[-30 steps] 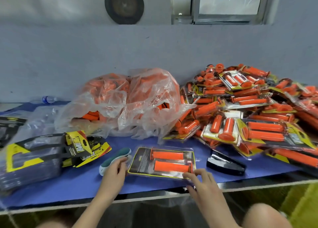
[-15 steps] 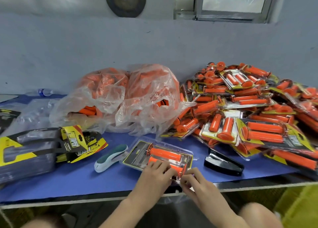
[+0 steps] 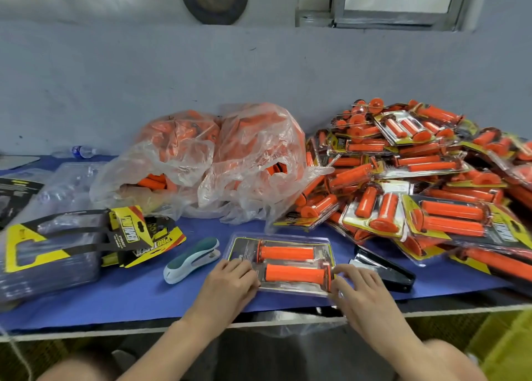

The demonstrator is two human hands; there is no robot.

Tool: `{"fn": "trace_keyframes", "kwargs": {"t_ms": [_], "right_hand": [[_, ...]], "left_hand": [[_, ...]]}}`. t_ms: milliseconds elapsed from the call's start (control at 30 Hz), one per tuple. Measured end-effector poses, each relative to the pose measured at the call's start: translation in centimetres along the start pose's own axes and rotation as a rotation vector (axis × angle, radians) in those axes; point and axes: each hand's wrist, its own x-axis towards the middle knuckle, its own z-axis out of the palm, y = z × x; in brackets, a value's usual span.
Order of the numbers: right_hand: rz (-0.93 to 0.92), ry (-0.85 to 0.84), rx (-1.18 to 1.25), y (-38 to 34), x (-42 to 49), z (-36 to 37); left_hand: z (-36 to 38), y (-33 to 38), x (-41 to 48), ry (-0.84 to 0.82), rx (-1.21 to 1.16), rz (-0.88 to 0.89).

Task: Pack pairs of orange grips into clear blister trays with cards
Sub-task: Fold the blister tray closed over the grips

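Note:
A clear blister tray [image 3: 280, 290] lies flat near the table's front edge, holding two orange grips [image 3: 288, 253] over a black and yellow card. My left hand [image 3: 230, 285] presses on the tray's near left corner. My right hand [image 3: 359, 290] pinches its near right corner beside the lower grip's flange. Clear bags of loose orange grips [image 3: 218, 161] sit behind. A big heap of packed trays [image 3: 431, 187] fills the right side. Stacked empty trays with cards [image 3: 51, 254] lie at the left.
A teal and white stapler [image 3: 191, 259] lies just left of the tray; a black stapler [image 3: 383, 271] lies just right. A water bottle [image 3: 82, 151] rests by the wall. The blue table cover [image 3: 129, 300] ends at a white front edge.
The tray was turned from a tilt to lie square to the table edge. My left hand slid from on top of the grips to the left corner; my right hand stayed at the right corner.

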Motion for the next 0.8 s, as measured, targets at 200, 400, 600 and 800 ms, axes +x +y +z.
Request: {"fn": "trace_keyframes", "kwargs": {"t_ms": [200,400,600,800], "right_hand": [[-0.039,0.075,-0.004,-3.5,1.2,0.9],[0.009,0.08,-0.083,-2.4,1.5,0.1],[0.002,0.0,-0.004,-5.9,3.1,0.6],[-0.025,-0.091,0.315,-11.8,3.5,2.5]], "left_hand": [[0.5,1.1,-1.3,0.004,-0.08,0.035],[-1.7,-3.2,-3.0,0.001,0.012,0.017],[-2.1,-1.5,-3.8,0.035,-0.009,0.087],[-1.3,-0.3,-5.1,-0.015,-0.034,0.114]]}}
